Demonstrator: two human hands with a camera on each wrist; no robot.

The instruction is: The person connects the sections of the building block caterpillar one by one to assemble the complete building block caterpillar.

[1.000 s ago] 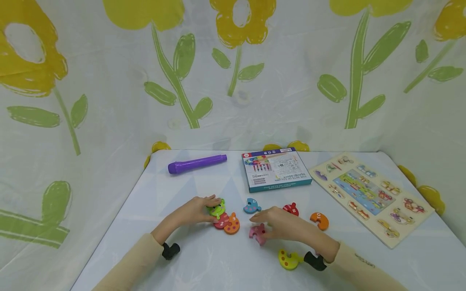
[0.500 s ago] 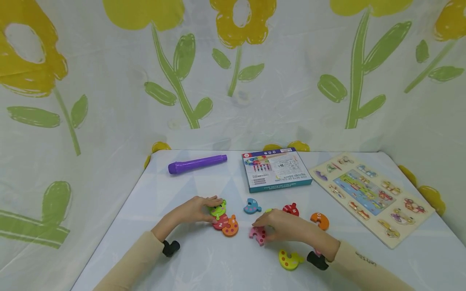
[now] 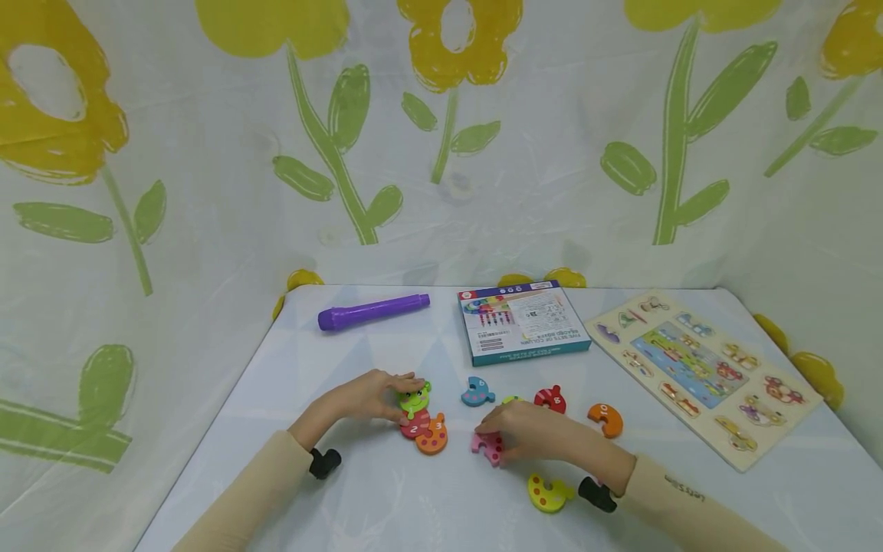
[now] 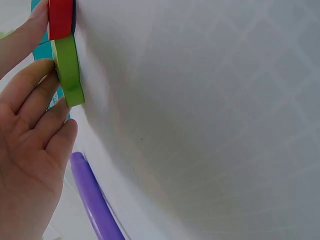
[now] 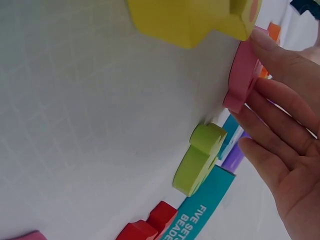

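My left hand (image 3: 372,396) grips a joined run of animal-shaped number puzzle pieces at its upper end. That end is a green smiling head piece (image 3: 415,402), joined to a red piece marked 2 (image 3: 415,426). An orange piece marked 3 (image 3: 433,437) follows at the lower right. In the left wrist view the thumb lies on the red piece and the fingers on the green head. My right hand (image 3: 531,431) pinches a pink puzzle piece (image 3: 488,449), a short gap to the right of the orange one. The right wrist view shows the thumb and fingers on the pink piece (image 5: 243,75).
Loose puzzle pieces lie around my right hand: blue (image 3: 476,392), red (image 3: 552,398), orange (image 3: 605,420), yellow (image 3: 547,494) and green (image 5: 197,160). Behind are a purple microphone-shaped stick (image 3: 372,313) and a flat box (image 3: 545,349). A wooden puzzle board (image 3: 741,452) lies at the right.
The orange piece has swung slightly left and toward me as the left hand's joined pieces turned. My right fingers have drawn in around the pink piece.
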